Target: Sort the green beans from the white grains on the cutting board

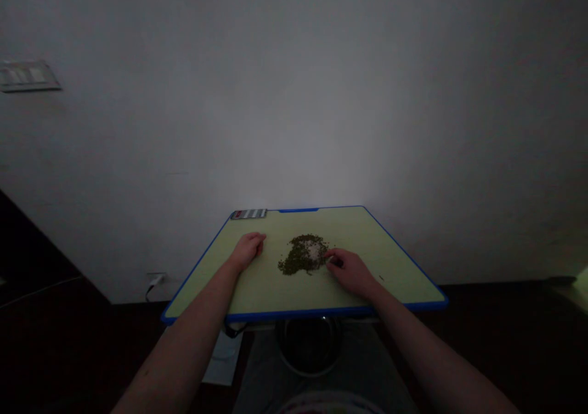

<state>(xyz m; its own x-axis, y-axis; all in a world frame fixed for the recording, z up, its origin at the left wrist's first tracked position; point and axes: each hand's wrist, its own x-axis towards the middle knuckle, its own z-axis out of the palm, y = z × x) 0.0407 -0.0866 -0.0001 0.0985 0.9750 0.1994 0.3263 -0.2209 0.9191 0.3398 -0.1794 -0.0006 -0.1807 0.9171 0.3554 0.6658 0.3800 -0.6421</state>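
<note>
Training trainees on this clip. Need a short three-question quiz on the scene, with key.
1. True or false: the left hand touches the pile of small green seeds.
2. What lies at the far left corner of the pale green board? A) a silver blister pack B) a cup C) a spoon
3. What colour is the board's rim?

Key: 1 false; 2 A; 3 blue.
</note>
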